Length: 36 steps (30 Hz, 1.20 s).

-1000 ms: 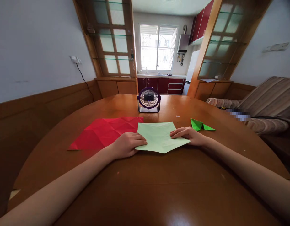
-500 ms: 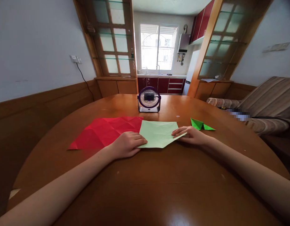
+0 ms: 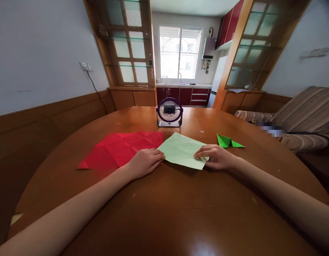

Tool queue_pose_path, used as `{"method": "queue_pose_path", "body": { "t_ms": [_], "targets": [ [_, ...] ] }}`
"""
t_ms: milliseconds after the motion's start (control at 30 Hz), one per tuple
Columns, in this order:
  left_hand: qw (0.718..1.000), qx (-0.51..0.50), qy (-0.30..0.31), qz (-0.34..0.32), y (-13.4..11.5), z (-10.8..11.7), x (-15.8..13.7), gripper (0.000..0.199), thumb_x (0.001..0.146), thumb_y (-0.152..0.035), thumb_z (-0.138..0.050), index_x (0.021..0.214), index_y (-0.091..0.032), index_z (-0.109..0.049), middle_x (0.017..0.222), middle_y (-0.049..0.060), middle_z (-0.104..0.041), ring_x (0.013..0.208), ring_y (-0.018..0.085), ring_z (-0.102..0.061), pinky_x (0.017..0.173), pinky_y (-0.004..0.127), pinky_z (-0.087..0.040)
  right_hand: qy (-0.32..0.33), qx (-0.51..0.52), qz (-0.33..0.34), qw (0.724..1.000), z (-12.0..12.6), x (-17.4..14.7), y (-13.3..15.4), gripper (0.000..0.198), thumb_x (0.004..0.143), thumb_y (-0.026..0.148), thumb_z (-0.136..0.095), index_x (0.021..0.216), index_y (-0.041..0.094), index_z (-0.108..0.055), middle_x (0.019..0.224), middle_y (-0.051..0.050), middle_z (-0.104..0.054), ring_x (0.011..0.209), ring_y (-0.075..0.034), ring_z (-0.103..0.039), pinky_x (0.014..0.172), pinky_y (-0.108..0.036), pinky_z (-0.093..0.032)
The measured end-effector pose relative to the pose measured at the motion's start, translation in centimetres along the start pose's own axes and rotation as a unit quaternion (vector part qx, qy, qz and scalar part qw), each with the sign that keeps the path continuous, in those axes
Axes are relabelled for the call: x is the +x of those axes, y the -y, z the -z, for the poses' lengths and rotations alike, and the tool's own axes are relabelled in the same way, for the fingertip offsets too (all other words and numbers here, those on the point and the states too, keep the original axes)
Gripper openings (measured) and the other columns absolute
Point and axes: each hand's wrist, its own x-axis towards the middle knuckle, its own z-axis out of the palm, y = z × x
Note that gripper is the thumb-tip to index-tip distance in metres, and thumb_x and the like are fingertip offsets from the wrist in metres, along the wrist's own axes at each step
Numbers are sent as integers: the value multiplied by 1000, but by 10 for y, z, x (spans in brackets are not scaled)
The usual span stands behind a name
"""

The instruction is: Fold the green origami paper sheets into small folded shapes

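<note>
A light green sheet of paper [image 3: 182,151] with crease lines lies between my hands, turned at an angle, its near edge slightly lifted off the table. My left hand [image 3: 147,161] pinches its left corner with thumb and fingers. Around the right edge closes my right hand [image 3: 214,155], fingers on top and thumb hidden below. Beside my left hand a creased red sheet of paper [image 3: 119,147] lies spread out. To the right of the green sheet stands a small folded bright green paper piece [image 3: 228,141].
A small dark desk fan [image 3: 169,111] stands behind the papers on the wooden table [image 3: 164,213]. A striped armchair [image 3: 308,113] is at the right, a wall with a socket and cord [image 3: 85,66] at the left. Tiny scraps [image 3: 202,131] lie near the fan.
The light green paper has been turned, so a corner now points away from me. Its right edge, folded up before, lies flatter. My hands have shifted only slightly along its edges.
</note>
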Motion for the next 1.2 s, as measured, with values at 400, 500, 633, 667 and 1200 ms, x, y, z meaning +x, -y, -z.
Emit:
{"method": "queue_pose_path", "body": {
  "t_ms": [400,500,633,667,1200],
  "targets": [
    [978,-108,6,180,-13,12,7,33,99,-34,-32,84,-18,-55,76,3,-64,67,16,-59,62,26,-42,-76,172,-274,943,4,-9,-22,50,86,62,-50,76,16,-68,71,-3,-62,69,-17,-56,61,-28,-45],
    [963,-136,-2,234,-16,9,8,31,99,-36,-32,87,-19,-55,77,2,-63,68,17,-59,62,26,-40,-101,166,-319,928,-1,-5,-22,53,84,65,-51,64,16,-60,58,1,-50,56,-12,-44,51,-25,-33],
    [943,-139,-5,301,-15,2,9,30,97,-42,-37,99,-20,-55,74,1,-61,69,18,-59,61,27,-39,-133,118,-335,925,-6,-1,-23,48,84,61,-52,71,17,-63,63,0,-52,57,-12,-42,53,-25,-31],
    [940,-129,-2,315,-14,1,9,30,96,-43,-39,103,-19,-55,73,0,-60,68,19,-59,60,27,-38,-140,103,-339,925,-7,-1,-22,45,84,60,-53,80,17,-67,67,0,-55,59,-13,-44,55,-26,-33],
    [971,52,85,216,-28,-17,27,42,98,-31,-40,136,-15,-52,146,12,-45,133,28,-42,112,41,-33,-111,-176,-238,949,-36,13,-14,35,92,27,-46,122,20,-62,129,-13,-57,116,-29,-56,100,-47,-46]
  ]
}}
